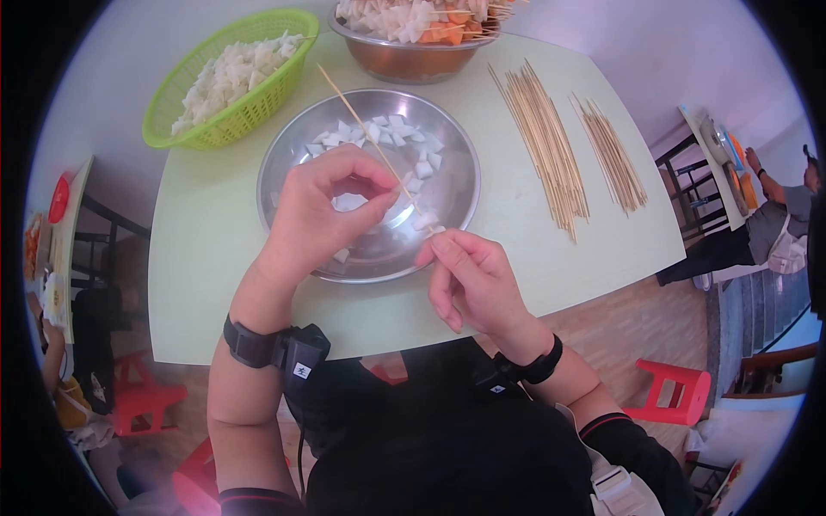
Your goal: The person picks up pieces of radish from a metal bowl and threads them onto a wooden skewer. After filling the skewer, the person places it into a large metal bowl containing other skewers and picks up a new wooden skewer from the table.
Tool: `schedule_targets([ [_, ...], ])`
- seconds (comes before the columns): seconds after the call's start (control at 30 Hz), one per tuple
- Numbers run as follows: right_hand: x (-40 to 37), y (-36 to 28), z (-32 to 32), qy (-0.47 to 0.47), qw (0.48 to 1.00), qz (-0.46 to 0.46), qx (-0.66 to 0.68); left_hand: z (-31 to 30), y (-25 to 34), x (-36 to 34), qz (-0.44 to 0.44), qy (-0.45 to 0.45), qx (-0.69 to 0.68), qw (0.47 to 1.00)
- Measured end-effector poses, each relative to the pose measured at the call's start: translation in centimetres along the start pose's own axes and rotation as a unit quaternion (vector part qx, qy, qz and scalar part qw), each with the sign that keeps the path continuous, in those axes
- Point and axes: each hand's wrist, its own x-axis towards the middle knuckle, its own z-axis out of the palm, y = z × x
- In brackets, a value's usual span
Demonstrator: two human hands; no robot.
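My left hand (340, 202) pinches a thin wooden skewer (360, 120) that slants over a round metal tray (465, 172). Near the skewer's lower end, my right hand (473, 279) has thumb and finger pressed together at a small white piece (426, 224). Whether that piece is on the skewer or only held against its tip is hard to tell. More white chunks (396, 129) lie in the tray, mostly along its far and right parts. My left hand covers some of the tray's middle.
A green basket (267, 107) of white pieces stands at the back left. Behind the tray is a metal bowl (404, 64) of filled skewers. Two bundles of bare skewers (546, 146) lie at the right. Red stools (671, 391) and other people are around the table.
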Motion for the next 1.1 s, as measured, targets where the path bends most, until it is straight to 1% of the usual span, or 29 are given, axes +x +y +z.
schedule_targets([
  [0.13,0.0,0.3,-0.2,-0.003,1.000,-0.008,0.007,-0.3,0.1,0.0,-0.001,-0.003,-0.005,1.000],
  [0.2,-0.1,0.5,0.0,0.017,0.998,-0.032,-0.050,-1.2,0.7,-0.1,-0.057,-0.028,-0.016,0.998],
  [0.23,-0.2,0.4,0.2,0.016,0.998,-0.029,-0.049,-1.8,0.7,-0.2,-0.059,-0.026,-0.016,0.998],
  [0.3,-0.3,0.3,0.6,0.056,0.988,-0.045,-0.136,-3.0,0.6,-0.3,-0.028,-0.058,0.095,0.993],
  [0.33,-0.4,0.4,0.7,0.055,0.988,-0.043,-0.134,-3.5,0.8,-0.4,-0.030,-0.057,0.096,0.993],
  [0.4,-0.5,0.4,0.9,0.072,0.978,-0.067,-0.186,-4.3,1.3,-0.7,-0.132,-0.149,0.243,0.949],
  [0.53,-0.6,0.4,0.9,0.074,0.976,-0.072,-0.191,-4.1,0.1,-1.1,-0.109,-0.156,0.242,0.951],
  [0.6,-0.6,0.5,0.9,0.068,0.978,-0.072,-0.184,-3.9,-0.1,-1.2,-0.080,-0.168,0.265,0.946],
  [0.63,-0.6,0.5,0.9,0.068,0.978,-0.072,-0.183,-3.9,0.1,-1.2,-0.080,-0.168,0.265,0.946],
  [0.7,-0.5,0.5,0.9,0.066,0.978,-0.074,-0.182,-3.8,0.7,-1.2,-0.134,-0.173,0.268,0.938],
  [0.83,-0.6,0.5,0.8,0.063,0.980,-0.073,-0.174,-3.7,0.6,-1.0,-0.134,-0.189,0.260,0.937],
  [0.9,-0.6,0.5,0.8,0.068,0.981,-0.067,-0.168,-3.7,0.5,-0.9,-0.128,-0.218,0.259,0.932],
  [0.93,-0.6,0.5,0.8,0.067,0.981,-0.068,-0.168,-3.7,0.4,-0.9,-0.128,-0.217,0.260,0.932],
  [1.0,-0.6,0.5,0.9,0.078,0.981,-0.066,-0.164,-4.1,0.5,-0.7,-0.098,-0.112,0.223,0.963],
  [1.03,-0.6,0.4,1.0,0.070,0.981,-0.071,-0.165,-4.6,0.2,-0.5,-0.097,-0.104,0.228,0.963],
  [1.07,-0.8,0.3,1.0,0.067,0.980,-0.069,-0.173,-5.2,-0.5,-0.1,-0.086,0.000,0.160,0.983],
  [1.1,-0.9,0.3,1.1,0.062,0.979,-0.068,-0.180,-5.7,-1.0,0.1,-0.072,0.105,0.090,0.988],
])
